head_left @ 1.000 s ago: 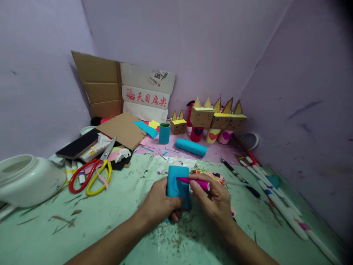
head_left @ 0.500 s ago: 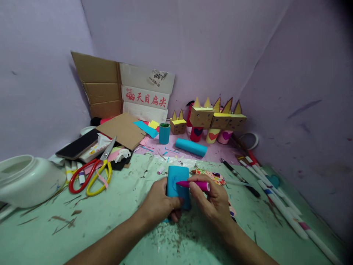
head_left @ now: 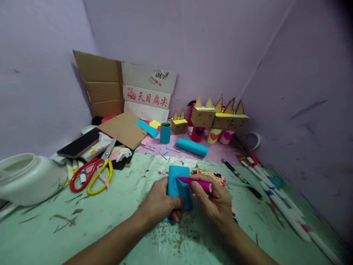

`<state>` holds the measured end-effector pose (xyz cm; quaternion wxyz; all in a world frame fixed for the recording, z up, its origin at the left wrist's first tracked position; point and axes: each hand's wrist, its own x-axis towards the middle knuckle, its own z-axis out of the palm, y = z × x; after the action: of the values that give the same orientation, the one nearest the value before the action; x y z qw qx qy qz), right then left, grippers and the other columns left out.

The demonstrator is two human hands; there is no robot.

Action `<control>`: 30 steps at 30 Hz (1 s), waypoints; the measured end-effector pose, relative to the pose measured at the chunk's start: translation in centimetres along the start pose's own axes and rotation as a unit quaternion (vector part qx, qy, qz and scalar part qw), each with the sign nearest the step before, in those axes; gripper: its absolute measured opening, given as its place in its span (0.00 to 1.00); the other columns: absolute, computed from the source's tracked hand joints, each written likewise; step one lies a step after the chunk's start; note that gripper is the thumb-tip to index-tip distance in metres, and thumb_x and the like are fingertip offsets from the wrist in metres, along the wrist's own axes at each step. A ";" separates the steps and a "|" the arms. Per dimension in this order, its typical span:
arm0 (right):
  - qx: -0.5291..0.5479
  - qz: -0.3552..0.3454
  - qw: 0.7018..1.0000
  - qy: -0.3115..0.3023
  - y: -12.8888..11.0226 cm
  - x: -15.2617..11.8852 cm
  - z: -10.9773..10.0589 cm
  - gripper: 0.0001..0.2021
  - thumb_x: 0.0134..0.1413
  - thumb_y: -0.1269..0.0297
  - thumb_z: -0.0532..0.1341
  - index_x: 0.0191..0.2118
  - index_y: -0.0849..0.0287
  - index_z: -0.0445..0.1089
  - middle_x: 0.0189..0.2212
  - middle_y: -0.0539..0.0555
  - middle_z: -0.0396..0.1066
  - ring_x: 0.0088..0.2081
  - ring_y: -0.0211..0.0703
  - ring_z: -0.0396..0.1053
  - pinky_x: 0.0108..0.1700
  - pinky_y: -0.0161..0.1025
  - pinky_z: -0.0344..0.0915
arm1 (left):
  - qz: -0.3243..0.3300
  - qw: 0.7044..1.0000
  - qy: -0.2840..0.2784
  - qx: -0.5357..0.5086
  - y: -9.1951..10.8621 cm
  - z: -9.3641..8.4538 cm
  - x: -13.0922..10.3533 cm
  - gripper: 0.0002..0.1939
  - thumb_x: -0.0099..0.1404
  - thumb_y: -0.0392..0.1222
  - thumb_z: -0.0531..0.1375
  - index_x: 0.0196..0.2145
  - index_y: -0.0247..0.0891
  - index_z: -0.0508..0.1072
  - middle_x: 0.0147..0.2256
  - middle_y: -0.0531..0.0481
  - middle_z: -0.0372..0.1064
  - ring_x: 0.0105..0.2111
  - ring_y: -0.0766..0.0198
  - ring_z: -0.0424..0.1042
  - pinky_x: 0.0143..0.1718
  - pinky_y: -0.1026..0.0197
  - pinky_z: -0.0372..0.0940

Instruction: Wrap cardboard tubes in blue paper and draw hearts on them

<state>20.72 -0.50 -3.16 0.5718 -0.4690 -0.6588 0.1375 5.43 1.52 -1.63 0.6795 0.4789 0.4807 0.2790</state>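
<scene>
closest in, left hand [head_left: 161,204] curled shut around the lower part of a blue paper-covered tube [head_left: 178,186], steadying it upright on the green table [head_left: 91,224]. right hand [head_left: 216,204] just beside it, fingers pinched tight on a magenta marker [head_left: 194,182], tip touching the tube's face, where a faint drawn line shows. patterned paper scrap [head_left: 212,176] just beyond the right hand. further to the right of that hand, a row of white markers [head_left: 278,204], too overlapped to count, plus one black pen [head_left: 241,178]. left of the left hand, two pairs of scissors, one red-handled [head_left: 82,176], one yellow-handled [head_left: 100,178], overlapping; further left, one white plastic jar [head_left: 27,178] on its side. beyond the scissors, one dark phone [head_left: 78,143] and a loose cardboard sheet [head_left: 122,129]. beyond both hands, two more blue tubes, one lying [head_left: 192,147], one standing [head_left: 165,133]. behind these, four cardboard animal heads with pointed ears [head_left: 215,118], three on heart-marked cups. farthest, against the wall, a flattened carton [head_left: 124,90] printed in red "天目扁尖", with a label handwritten "0867".
</scene>
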 end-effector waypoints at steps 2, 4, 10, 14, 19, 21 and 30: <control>-0.007 -0.015 1.000 0.003 -0.1 0.1 0.1 0.06 0.56 0.68 0.61 0.39 0.53 0.74 0.32 0.49 0.78 0.33 0.40 0.76 0.37 0.34 0.71 | 0.000 1.000 0.000 0.003 0.1 0.0 -0.1 0.15 0.49 0.29 0.58 0.37 0.33 0.66 0.14 0.55 0.69 0.13 0.66 0.67 0.13 0.68 0.63; -0.013 -0.028 1.000 -0.002 -0.2 0.1 0.1 0.07 0.56 0.69 0.61 0.40 0.53 0.74 0.33 0.49 0.79 0.35 0.40 0.76 0.39 0.34 0.71 | -0.003 1.000 -0.001 0.007 0.1 0.0 -0.1 0.15 0.50 0.29 0.58 0.37 0.33 0.66 0.14 0.55 0.68 0.12 0.66 0.67 0.13 0.68 0.63; -0.027 -0.039 0.998 -0.029 -0.1 0.1 0.0 0.07 0.56 0.68 0.61 0.40 0.53 0.74 0.32 0.48 0.79 0.32 0.39 0.76 0.36 0.33 0.71 | 0.003 1.000 -0.004 0.007 -0.1 0.0 -0.1 0.17 0.48 0.27 0.58 0.38 0.33 0.66 0.15 0.55 0.69 0.12 0.66 0.67 0.13 0.67 0.64; -0.029 -0.029 0.999 -0.020 -0.1 0.0 0.0 0.07 0.56 0.68 0.61 0.40 0.53 0.74 0.33 0.50 0.79 0.33 0.41 0.76 0.36 0.35 0.72 | 0.006 1.000 -0.006 0.009 -0.1 -0.1 0.0 0.17 0.48 0.28 0.58 0.39 0.33 0.66 0.14 0.56 0.68 0.12 0.66 0.67 0.13 0.67 0.63; -0.038 -0.016 0.999 -0.017 -0.3 0.0 0.1 0.06 0.56 0.66 0.61 0.39 0.54 0.75 0.32 0.51 0.79 0.32 0.43 0.77 0.36 0.38 0.73 | 0.005 1.000 -0.007 0.013 0.1 0.0 -0.1 0.17 0.49 0.28 0.58 0.39 0.33 0.66 0.14 0.56 0.67 0.12 0.67 0.66 0.13 0.67 0.63; -0.040 -0.017 0.999 -0.019 -0.3 0.0 0.1 0.06 0.56 0.66 0.61 0.38 0.54 0.75 0.31 0.51 0.79 0.31 0.43 0.77 0.36 0.38 0.73 | 0.008 1.000 -0.005 0.014 0.1 0.0 -0.1 0.17 0.49 0.28 0.58 0.39 0.33 0.66 0.15 0.56 0.68 0.12 0.66 0.67 0.14 0.67 0.63; -0.029 -0.020 0.999 -0.024 -0.4 0.0 0.2 0.06 0.56 0.67 0.61 0.38 0.55 0.75 0.32 0.51 0.79 0.32 0.43 0.76 0.35 0.37 0.72 | 0.023 1.000 0.002 0.013 -0.1 0.2 -0.1 0.17 0.48 0.29 0.59 0.39 0.33 0.67 0.16 0.57 0.67 0.13 0.67 0.66 0.14 0.67 0.64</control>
<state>20.33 -0.64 -2.94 0.5448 -0.4688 -0.6852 0.1180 5.54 1.31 -1.71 0.6659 0.4979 0.4743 0.2893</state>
